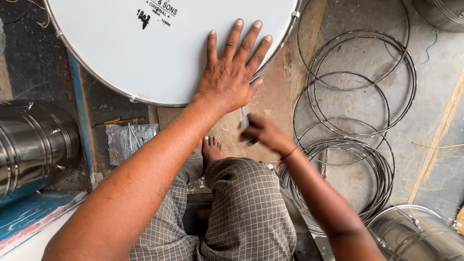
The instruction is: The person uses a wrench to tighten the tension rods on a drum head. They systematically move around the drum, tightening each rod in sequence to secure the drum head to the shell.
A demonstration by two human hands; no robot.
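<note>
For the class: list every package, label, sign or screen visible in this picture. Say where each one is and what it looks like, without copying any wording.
Printed label: top centre of the white drum head, small black lettering with a tiny black figure, set at a slant.
Clear plastic bag: on the floor just below the drum's rim, left of the bare foot; crumpled, transparent, contents unclear.
No signs or screens are in view.
</note>
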